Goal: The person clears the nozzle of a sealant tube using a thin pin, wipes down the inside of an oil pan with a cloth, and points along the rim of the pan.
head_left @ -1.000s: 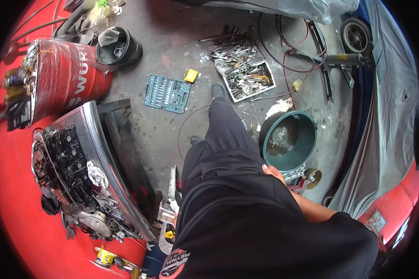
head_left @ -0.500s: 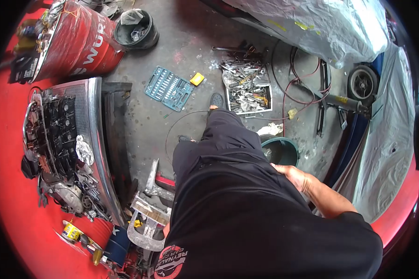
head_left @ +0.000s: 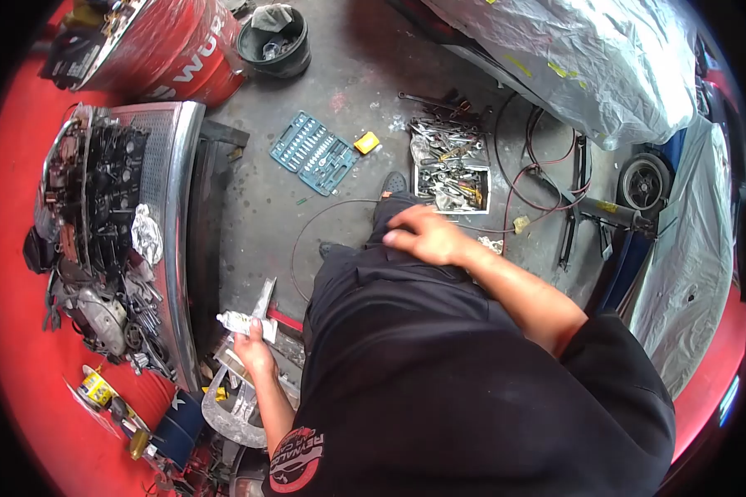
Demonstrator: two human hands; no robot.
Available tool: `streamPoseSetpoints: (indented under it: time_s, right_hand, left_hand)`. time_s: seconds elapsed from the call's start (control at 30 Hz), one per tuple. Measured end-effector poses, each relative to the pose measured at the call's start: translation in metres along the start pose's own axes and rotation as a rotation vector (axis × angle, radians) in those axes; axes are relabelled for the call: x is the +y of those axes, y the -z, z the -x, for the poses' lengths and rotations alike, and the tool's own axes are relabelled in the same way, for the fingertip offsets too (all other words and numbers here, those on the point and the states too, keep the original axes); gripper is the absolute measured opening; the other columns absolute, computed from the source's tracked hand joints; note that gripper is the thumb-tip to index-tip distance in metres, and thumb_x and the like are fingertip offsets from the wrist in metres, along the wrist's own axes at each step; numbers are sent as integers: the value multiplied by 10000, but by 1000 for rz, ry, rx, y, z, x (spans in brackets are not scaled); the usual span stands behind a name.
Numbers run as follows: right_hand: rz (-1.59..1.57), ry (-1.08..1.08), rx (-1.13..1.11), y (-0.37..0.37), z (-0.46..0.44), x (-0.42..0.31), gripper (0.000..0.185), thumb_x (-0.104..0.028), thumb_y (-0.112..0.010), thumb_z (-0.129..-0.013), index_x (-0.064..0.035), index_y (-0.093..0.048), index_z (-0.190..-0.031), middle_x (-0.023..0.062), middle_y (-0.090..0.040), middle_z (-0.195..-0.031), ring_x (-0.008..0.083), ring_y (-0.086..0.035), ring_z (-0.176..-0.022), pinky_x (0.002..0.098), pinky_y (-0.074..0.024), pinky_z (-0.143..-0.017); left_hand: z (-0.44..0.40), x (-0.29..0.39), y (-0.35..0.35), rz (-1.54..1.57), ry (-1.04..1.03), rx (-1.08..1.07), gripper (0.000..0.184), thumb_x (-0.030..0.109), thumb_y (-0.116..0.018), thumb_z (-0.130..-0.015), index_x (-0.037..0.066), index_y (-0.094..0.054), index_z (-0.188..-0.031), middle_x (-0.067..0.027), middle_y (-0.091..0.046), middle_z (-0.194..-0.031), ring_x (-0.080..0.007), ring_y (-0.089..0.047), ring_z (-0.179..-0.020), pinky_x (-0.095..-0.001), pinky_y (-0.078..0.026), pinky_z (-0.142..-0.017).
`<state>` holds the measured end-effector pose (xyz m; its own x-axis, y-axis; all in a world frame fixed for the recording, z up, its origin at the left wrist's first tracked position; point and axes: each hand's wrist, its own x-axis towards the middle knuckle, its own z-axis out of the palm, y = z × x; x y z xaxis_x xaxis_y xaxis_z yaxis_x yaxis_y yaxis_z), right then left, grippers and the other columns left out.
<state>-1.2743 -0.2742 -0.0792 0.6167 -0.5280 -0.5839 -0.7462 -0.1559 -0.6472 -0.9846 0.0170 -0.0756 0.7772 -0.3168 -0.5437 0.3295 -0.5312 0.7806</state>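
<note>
My left hand [head_left: 255, 349] is closed around a small white tube [head_left: 239, 322] with printing on it, its narrow end pointing left. It is held out over the metal frame pieces at the lower left. In front of my dark trousers [head_left: 365, 277] is my right hand [head_left: 427, 234], back upward, with loosely bent fingers and nothing visible in it. Whether it touches the cloth I cannot tell. Beyond it on the floor lies a tray of wrenches and other hand tools [head_left: 452, 170].
A teal socket set [head_left: 313, 153] lies open beside a yellow box [head_left: 366, 143]. To the left, a metal workbench [head_left: 172, 190] bears an engine part [head_left: 112, 199]. A black bucket [head_left: 286, 62] stands near a red drum [head_left: 182, 62]. Hoses [head_left: 518, 174] loop near the sheet-covered car [head_left: 572, 58].
My left hand has come into view at the left with the white tube. My right hand has moved from my right hip forward and left, across my thigh. The view has shifted slightly.
</note>
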Motion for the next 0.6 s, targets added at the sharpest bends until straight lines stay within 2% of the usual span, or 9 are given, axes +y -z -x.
streamPoseSetpoints:
  time_s: [0.07, 0.13, 0.23, 0.27, 0.3, 0.37, 0.43, 0.57, 0.6]
  right_hand:
    - [58, 85, -293, -38, -1, -34, 617, -582, -475, -913, -84, -608, -1251, 175, -563, -1304, 339, -456, -1285, 437, -363, -1047]
    - [15, 53, -510, -68, 4, -55, 652, -612, -476, -909, -72, -600, -1254, 171, -565, -1314, 330, -462, -1289, 443, -371, -1042]
    - [-126, -43, -413, -80, 12, -74, 631, -588, -503, -911, -48, -608, -1220, 172, -594, -1270, 327, -486, -1266, 433, -401, -1014]
    - [-162, -51, -344, -89, 12, -79, 568, -519, -569, -913, -44, -610, -1221, 163, -612, -1228, 320, -514, -1231, 405, -399, -1028]
    - [-144, -35, -371, -97, 13, -88, 568, -519, -569, -913, -44, -610, -1221, 163, -612, -1228, 320, -514, -1231, 405, -399, -1028]
    - [-30, 236, -235, -113, 11, -115, 560, -491, -600, -901, -22, -610, -1207, 174, -617, -1198, 339, -528, -1194, 411, -413, -1009]
    - [-161, 437, -230, -137, 1, -134, 592, -472, -628, -886, -10, -571, -1251, 193, -609, -1185, 343, -533, -1175, 413, -397, -1020]
    - [-397, 525, -376, -142, -3, -174, 514, -367, -648, -906, 8, -551, -1244, 190, -612, -1161, 311, -570, -1121, 386, -437, -964]
    - [-326, 503, -389, -139, -8, -179, 441, -292, -667, -908, 25, -563, -1197, 171, -633, -1107, 264, -602, -1049, 359, -453, -916]
  left_hand:
    - [3, 3, -2, -14, -59, -10, 153, 86, -590, -945, -13, -578, -1061, -57, -635, -918, -149, -622, -762, -293, -510, -739]
    - [4, -10, 6, 56, -138, -48, 145, 76, -592, -943, -12, -572, -1056, -68, -641, -872, -147, -620, -758, -290, -516, -714]
    - [16, -15, 15, -48, -244, -16, 129, 55, -603, -932, -15, -577, -1037, -64, -639, -837, -132, -597, -719, -271, -497, -669]
    - [15, -24, 18, -79, -367, 1, 97, 45, -606, -925, -13, -593, -1002, -55, -636, -826, -110, -567, -706, -261, -472, -647]
    - [18, -19, 19, -55, -291, -9, 78, 36, -613, -917, -15, -601, -974, -50, -632, -816, -101, -565, -717, -260, -469, -651]
    - [20, -19, 29, -188, -265, -54, 87, 36, -619, -913, -18, -598, -978, -51, -633, -822, -106, -578, -730, -261, -482, -668]
    - [22, -7, 24, -55, -227, -136, 99, 37, -623, -910, -21, -598, -987, -54, -638, -834, -110, -587, -740, -264, -490, -677]
    - [31, 15, -2, 234, -196, -352, 115, 25, -619, -906, -30, -601, -1006, -68, -654, -894, -127, -612, -780, -275, -512, -718]
    - [30, 12, -4, 171, -329, -347, 139, 10, -608, -906, -45, -605, -1033, -79, -660, -950, -134, -622, -835, -279, -513, -765]
